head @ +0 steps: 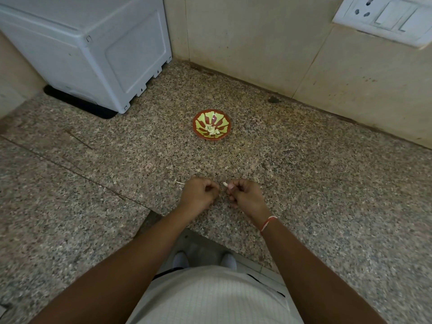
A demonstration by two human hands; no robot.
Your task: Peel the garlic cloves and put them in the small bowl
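A small red and yellow-green bowl (211, 124) stands on the speckled granite counter (304, 183), with several peeled garlic cloves (213, 130) at its bottom. Nearer to me, my right hand (245, 195) pinches a pale garlic clove (225, 184) at its fingertips. My left hand (198, 192) is just to its left, fingers curled, its fingertips close to the clove; I cannot tell whether it holds a scrap of skin. Both hands hover low over the counter, well in front of the bowl.
A white appliance (93, 50) on a black base fills the back left corner. A beige wall with a switch and socket plate (383, 17) runs along the back right. A thin strip of garlic skin (179, 182) lies left of my left hand.
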